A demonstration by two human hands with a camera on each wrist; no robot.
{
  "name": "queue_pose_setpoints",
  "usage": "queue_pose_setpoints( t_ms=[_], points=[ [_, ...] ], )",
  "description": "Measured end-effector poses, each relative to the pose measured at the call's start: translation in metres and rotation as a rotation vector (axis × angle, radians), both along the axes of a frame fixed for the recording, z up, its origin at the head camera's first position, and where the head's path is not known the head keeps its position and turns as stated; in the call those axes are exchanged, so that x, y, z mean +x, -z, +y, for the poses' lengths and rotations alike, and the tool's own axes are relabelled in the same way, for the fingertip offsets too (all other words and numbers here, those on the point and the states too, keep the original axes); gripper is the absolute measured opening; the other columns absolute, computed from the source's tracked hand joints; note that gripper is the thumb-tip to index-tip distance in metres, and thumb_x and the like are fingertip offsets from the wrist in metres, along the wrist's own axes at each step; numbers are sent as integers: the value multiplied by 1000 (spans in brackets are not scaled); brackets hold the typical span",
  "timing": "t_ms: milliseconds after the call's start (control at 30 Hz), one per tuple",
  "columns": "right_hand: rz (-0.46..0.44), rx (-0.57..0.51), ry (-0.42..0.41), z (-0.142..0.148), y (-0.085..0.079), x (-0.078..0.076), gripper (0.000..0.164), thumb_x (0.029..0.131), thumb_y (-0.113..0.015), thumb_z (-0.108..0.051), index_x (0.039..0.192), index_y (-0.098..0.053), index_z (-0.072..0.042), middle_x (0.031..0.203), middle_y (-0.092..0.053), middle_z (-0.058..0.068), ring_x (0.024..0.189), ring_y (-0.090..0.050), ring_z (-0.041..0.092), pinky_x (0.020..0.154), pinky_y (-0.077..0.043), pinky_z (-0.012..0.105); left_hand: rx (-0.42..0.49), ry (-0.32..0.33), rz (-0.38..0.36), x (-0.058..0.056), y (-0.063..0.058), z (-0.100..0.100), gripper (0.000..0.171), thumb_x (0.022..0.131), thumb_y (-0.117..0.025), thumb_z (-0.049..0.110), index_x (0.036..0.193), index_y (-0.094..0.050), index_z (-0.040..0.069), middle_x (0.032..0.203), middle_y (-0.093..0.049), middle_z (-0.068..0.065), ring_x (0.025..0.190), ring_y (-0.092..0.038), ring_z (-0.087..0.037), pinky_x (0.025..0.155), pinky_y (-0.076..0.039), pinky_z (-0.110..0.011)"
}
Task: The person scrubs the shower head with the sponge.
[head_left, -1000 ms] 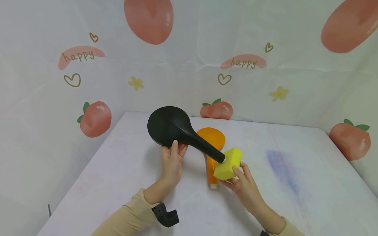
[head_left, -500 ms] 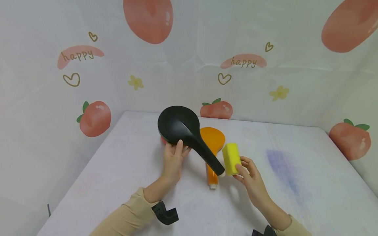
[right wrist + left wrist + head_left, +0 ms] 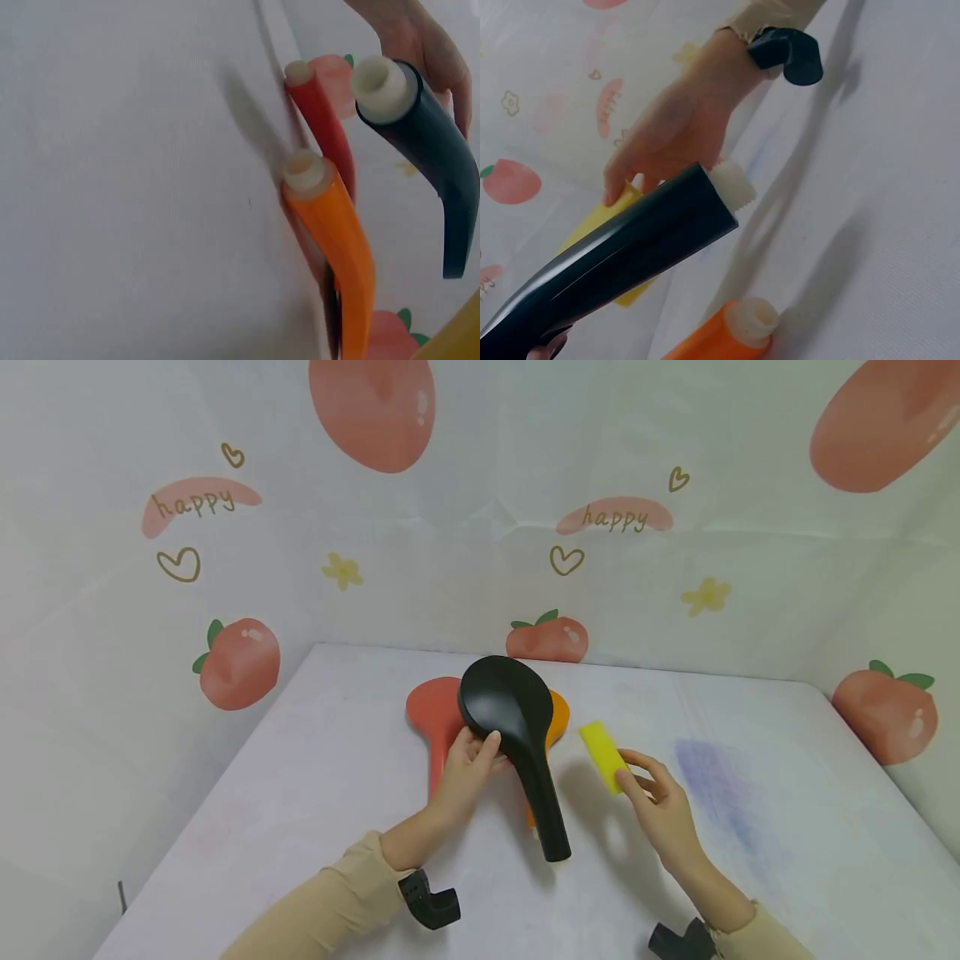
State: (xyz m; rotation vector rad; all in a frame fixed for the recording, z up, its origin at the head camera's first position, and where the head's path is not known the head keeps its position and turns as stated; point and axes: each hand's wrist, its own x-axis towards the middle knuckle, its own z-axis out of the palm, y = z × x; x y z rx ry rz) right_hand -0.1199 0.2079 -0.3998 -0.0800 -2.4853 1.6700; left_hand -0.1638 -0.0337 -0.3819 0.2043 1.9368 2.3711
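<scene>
A black handheld shower head [image 3: 506,697] is held above the table by my left hand [image 3: 461,781], thumb on its upper face and fingers behind the lower rim of the head. Its handle slants down to the right, ending in a white threaded connector [image 3: 733,184]. My right hand [image 3: 669,827] pinches a yellow sponge [image 3: 598,750] between thumb and fingers, apart from the handle in the head view. On the table behind lie a red shower head [image 3: 429,703] and an orange shower head [image 3: 561,717], both partly hidden by the black one.
The white table [image 3: 300,793] carries a purple-blue stain [image 3: 720,785] to the right. A white backdrop [image 3: 450,568] printed with fruit and the word "happy" rises behind and at both sides. Dark wrist mounts [image 3: 429,900] sit on both wrists.
The black shower head has swung right and its handle turned steeper, uncovering the red one and covering more of the orange one. The sponge has left the handle's end and moved slightly right, turned edge-on.
</scene>
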Motion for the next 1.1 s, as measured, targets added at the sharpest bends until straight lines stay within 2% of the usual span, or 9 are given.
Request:
queue_pose_setpoints(
  t_ms=[167,333,433,533,633,700,767,867,1100],
  points=[
    [110,120,35,12,3,-6,35,94,-55,-21,128,-55,-9,121,-46,-14,98,-44,-10,79,-42,1,-56,94,20,-2,2,8,38,98,-44,11,132,-36,-5,125,-54,-31,109,-61,-34,93,-51,-41],
    [199,236,82,25,6,-12,35,92,-58,-17,126,-56,-9,128,-52,8,100,-40,-13,80,-37,1,-75,136,-30,-4,3,18,36,98,-43,12,129,-39,-8,122,-56,-31,105,-64,-30,92,-52,-39],
    [245,298,122,33,8,-15,36,90,-60,-14,125,-57,-8,129,-54,14,103,-36,-18,79,-35,7,-84,155,-57,-6,4,24,36,99,-42,11,128,-38,-9,122,-55,-31,107,-63,-30,93,-51,-41],
    [333,334,142,40,10,-19,37,85,-63,-7,122,-59,-2,128,-56,21,111,-49,0,85,-31,6,-99,175,-71,-8,7,31,35,99,-42,11,127,-38,-9,121,-55,-32,108,-62,-31,93,-50,-44],
    [448,373,148,47,13,-25,39,79,-66,1,118,-60,4,122,-58,28,111,-56,33,91,-26,0,-110,206,-86,-10,9,38,35,99,-42,10,128,-37,-9,120,-55,-32,110,-61,-33,93,-49,-45],
    [512,398,149,50,15,-29,40,75,-67,5,114,-61,7,116,-59,32,104,-56,47,93,-32,7,-124,222,-104,-12,10,43,36,99,-42,11,129,-38,-8,120,-56,-31,110,-61,-33,92,-50,-43],
    [545,432,158,54,16,-31,41,72,-69,6,112,-62,8,113,-60,33,100,-57,51,90,-39,22,-133,233,-126,-16,12,48,37,99,-43,12,130,-39,-7,120,-56,-29,109,-62,-32,91,-52,-41],
    [547,467,171,58,19,-33,41,71,-69,5,111,-62,9,111,-60,33,96,-57,51,80,-37,41,-133,230,-175,-22,17,58,38,98,-46,14,130,-42,-5,119,-58,-25,106,-64,-28,88,-53,-38],
    [504,528,185,65,19,-33,42,72,-69,1,112,-61,9,112,-60,32,96,-55,53,79,-36,50,-119,204,-284,-35,28,80,37,96,-51,20,127,-45,0,115,-61,-17,97,-66,-19,86,-55,-33]
  ],
)
